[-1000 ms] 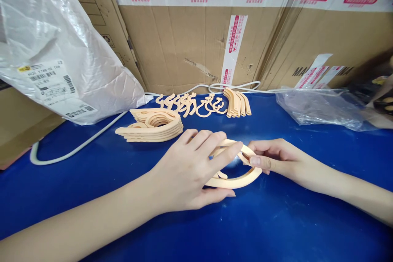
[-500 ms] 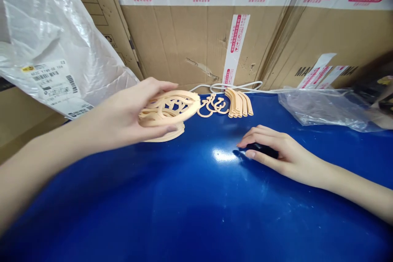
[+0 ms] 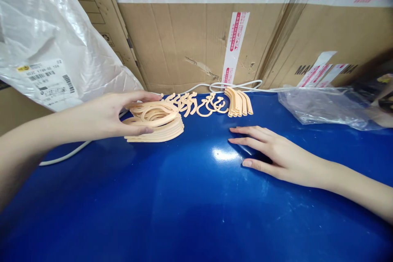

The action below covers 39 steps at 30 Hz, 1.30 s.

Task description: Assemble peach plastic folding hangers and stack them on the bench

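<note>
At the left rear of the table, my left hand [image 3: 123, 110] curves round a beige oval plastic frame [image 3: 162, 122], thumb along its near side and fingers over its far side. This frame lies on top of a stack of similar curved beige pieces [image 3: 159, 134]. My palm hides part of the stack's left end. On the right, my right hand [image 3: 267, 147] is over the blue table with its fingers spread and nothing in them. Beyond the stack lie several small beige hooks [image 3: 188, 102]. Further right are more hooks [image 3: 205, 108] and a row of curved beige bars [image 3: 238, 102].
Cardboard boxes [image 3: 184, 41] stand along the back of the blue table [image 3: 190, 196]. A white plastic mailer [image 3: 61, 49] leans at the left. A clear plastic bag [image 3: 325, 104] lies at the right rear. White cable [image 3: 236, 86] runs behind the parts.
My left hand has moved left and down with the oval frame, from above the pieces onto the stack, uncovering the hooks behind. The fingers of my right hand have spread apart.
</note>
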### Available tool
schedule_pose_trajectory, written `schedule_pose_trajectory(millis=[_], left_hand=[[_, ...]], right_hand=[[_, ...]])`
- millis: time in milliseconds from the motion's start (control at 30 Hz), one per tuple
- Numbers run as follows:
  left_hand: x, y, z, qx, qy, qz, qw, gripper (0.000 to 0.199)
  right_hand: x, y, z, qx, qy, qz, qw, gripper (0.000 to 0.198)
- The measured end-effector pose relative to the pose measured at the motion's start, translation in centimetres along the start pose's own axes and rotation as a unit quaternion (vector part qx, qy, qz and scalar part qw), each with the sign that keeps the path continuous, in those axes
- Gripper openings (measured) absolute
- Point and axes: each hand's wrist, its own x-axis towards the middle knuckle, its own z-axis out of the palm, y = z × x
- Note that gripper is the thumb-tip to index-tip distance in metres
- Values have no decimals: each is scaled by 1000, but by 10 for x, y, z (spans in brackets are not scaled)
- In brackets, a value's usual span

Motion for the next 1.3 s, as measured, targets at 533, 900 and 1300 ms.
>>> schedule_pose_trajectory(millis=[533, 900, 1300], left_hand=[[2, -1, 4, -26, -23, 15, 999, 70], [1, 2, 4, 0, -10, 15, 1000, 72], [0, 0, 4, 32, -10, 46, 998, 68]], right_hand=[[1, -3, -3, -15, -9, -2, 1000, 47], [0, -1, -3, -1, 6, -8, 1000, 47], [0, -2, -3, -22, -14, -2, 1000, 47]])
